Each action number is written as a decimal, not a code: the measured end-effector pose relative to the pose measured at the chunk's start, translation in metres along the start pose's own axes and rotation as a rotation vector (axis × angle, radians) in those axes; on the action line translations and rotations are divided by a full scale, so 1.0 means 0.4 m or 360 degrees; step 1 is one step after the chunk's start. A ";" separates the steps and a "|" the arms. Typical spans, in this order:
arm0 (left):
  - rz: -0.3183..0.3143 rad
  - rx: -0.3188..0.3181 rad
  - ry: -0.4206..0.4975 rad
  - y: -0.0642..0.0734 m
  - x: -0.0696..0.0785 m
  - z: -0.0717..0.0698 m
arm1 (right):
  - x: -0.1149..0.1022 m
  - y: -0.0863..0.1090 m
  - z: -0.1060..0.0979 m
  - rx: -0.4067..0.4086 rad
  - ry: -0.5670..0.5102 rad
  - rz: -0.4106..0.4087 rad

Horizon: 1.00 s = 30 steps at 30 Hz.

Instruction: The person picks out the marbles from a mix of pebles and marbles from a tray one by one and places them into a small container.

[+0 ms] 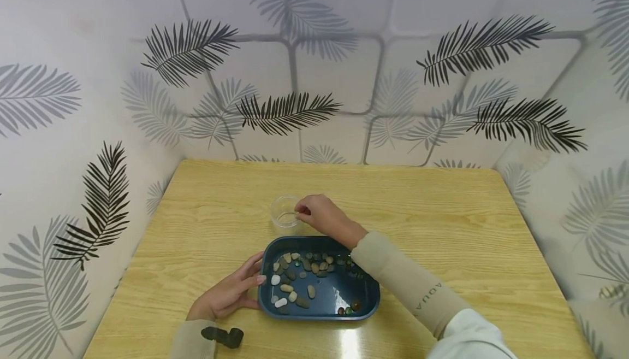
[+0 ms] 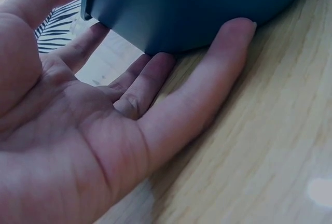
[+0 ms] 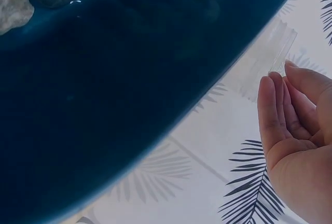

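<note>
A dark blue rectangular basin with rounded corners holds pebbles and a few glassy stones. My left hand grips its left side, thumb over the rim; in the left wrist view the fingers lie along the outer wall. Behind the basin stands a small clear plastic cup. My right hand reaches across the basin to the cup's right rim. Thumb and fingertips are drawn together right at that rim, also in the right wrist view; I cannot tell what they hold.
The wooden table stands against a wall with a leaf pattern. Pebbles gather mostly in the basin's left and back parts. The right sleeve passes over the basin's back right corner and hides it. A black strap crosses the left wrist.
</note>
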<state>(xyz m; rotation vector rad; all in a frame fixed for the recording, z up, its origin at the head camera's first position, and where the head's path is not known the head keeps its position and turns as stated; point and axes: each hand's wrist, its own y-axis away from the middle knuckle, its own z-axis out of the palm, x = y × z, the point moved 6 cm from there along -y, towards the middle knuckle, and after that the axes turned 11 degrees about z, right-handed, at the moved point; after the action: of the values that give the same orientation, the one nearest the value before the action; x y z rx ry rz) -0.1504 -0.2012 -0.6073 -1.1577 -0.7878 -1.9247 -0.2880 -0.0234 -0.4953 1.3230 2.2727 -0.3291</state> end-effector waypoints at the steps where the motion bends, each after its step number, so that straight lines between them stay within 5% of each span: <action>1: -0.0001 0.0002 0.0000 0.000 0.000 0.000 | -0.001 0.001 -0.002 0.0002 0.0001 -0.0003; 16: -0.0019 0.0026 -0.0006 0.000 0.002 0.001 | 0.002 0.018 -0.025 0.0049 0.0047 0.0013; 30: -0.0020 0.0018 0.0006 0.001 0.003 0.004 | -0.036 0.085 -0.036 -0.0061 -0.0007 -0.0070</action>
<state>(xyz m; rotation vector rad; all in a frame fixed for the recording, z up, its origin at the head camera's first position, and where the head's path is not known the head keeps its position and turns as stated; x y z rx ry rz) -0.1496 -0.2005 -0.6053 -1.1445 -0.8046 -1.9301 -0.2570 -0.0108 -0.4744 1.2536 2.2958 -0.3011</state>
